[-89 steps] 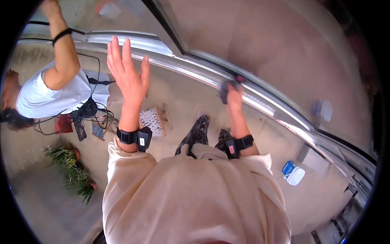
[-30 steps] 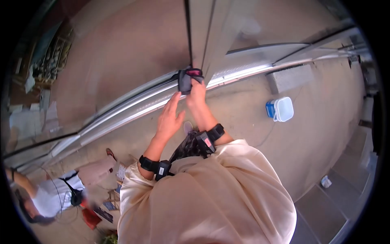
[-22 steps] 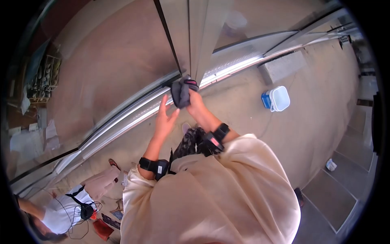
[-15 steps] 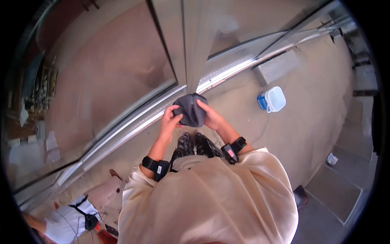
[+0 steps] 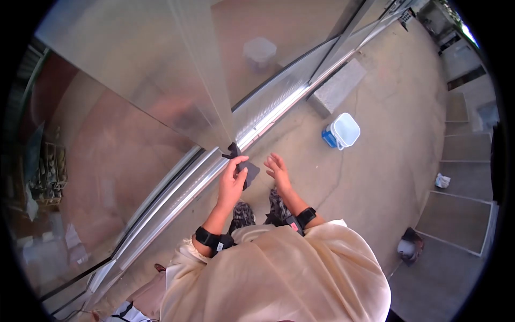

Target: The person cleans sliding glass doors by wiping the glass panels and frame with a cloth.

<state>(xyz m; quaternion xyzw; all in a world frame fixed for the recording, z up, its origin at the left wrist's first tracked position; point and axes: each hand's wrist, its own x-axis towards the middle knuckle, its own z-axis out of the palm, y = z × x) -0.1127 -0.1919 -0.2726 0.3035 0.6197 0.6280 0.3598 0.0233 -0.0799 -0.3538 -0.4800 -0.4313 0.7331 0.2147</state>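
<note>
My left hand is closed round a dark grey cloth, whose upper end hangs near the corner of the window frame. To its right, my right hand is apart from the cloth, with fingers loosely spread and nothing in them. Beyond both hands stand the large glass panes and the silver metal track along their base.
A blue and white bucket stands on the floor at the right, near a grey block. Framed panels lie at the far right. Another person's clothed leg shows at the bottom left.
My right hand has let go of the cloth and moved away from it, while my left hand keeps hold. The view has turned right, shifting the bucket left and the other person mostly out of sight.
</note>
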